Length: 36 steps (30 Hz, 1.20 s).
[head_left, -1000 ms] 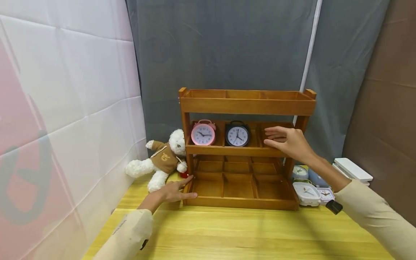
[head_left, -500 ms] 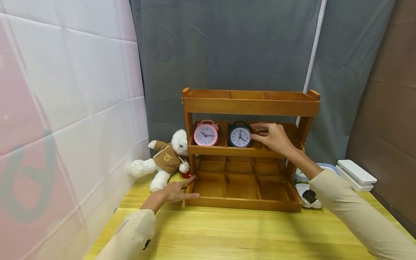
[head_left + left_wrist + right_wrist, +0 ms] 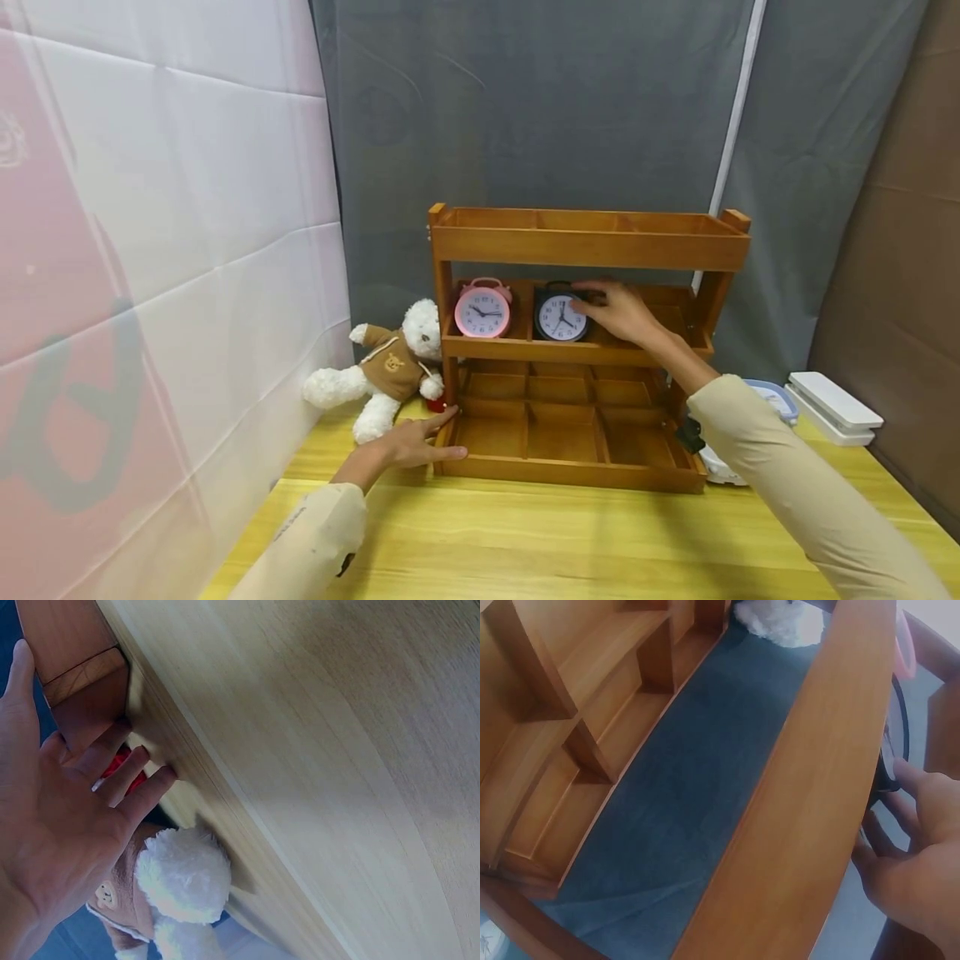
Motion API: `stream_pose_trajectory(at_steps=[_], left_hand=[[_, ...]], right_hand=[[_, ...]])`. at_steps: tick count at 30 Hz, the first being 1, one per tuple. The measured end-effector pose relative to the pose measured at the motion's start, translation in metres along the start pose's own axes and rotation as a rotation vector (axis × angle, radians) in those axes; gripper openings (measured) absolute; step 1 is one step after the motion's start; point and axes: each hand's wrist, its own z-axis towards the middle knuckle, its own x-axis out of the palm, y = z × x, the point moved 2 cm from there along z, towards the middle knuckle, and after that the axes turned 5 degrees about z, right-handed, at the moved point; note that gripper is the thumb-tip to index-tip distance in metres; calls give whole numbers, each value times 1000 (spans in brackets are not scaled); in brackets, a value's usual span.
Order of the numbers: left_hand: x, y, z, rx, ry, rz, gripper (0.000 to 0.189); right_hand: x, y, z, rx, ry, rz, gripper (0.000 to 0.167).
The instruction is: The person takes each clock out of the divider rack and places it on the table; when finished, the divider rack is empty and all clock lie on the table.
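A brown wooden shelf rack (image 3: 577,477) with three tiers stands on the table. On its middle tier, a pink alarm clock (image 3: 482,313) is at the left and a black alarm clock (image 3: 559,323) in the middle compartment. My right hand (image 3: 622,315) holds the black clock by its right side, thumb at the edge of the face and fingers reaching behind; in the right wrist view the tier's front board hides part of this grip. At the rack's lower left corner rests my left hand (image 3: 408,443), fingers spread and fairly straight along its side, thumb by the front rim.
A white teddy bear (image 3: 392,367) in a brown hoodie leans left of the rack, beside a small red object (image 3: 436,405). Right of the rack are a blue-rimmed clock (image 3: 780,400), partly hidden by my sleeve, and stacked white boxes (image 3: 834,404). Curtains enclose the table.
My right hand has moved left from the right compartment of the middle tier to the black alarm clock and taken hold of its right side. The left hand has stayed at the corner.
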Motion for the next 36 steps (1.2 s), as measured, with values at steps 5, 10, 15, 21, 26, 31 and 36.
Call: stream_pose_trajectory(at_steps=[5,10,15,21,26,31,36], left_hand=[[0,-1,1,-9,1,6,95],[4,-1,0,-11,8,-4,96],[4,-3,-1,-15,8,0,96],[3,-4,0,-9,4,-1,95],[3,-3,-1,-4,1,-9,95],[3,-2,-1,11,-7,-23,96],[2,-1,1,10,-9,-17,96]], right_hand=[[-1,0,-2,-4,47,-29,43],[-1,-1,-7,-7,49,0,43],[-2,-1,-13,-22,32,51,40],[-3,4,-19,-65,-17,97,39],[-6,13,-24,-121,-78,116,36],[-14,21,-31,-139,-122,128,36],[-21,26,-39,-165,-144,102,36]])
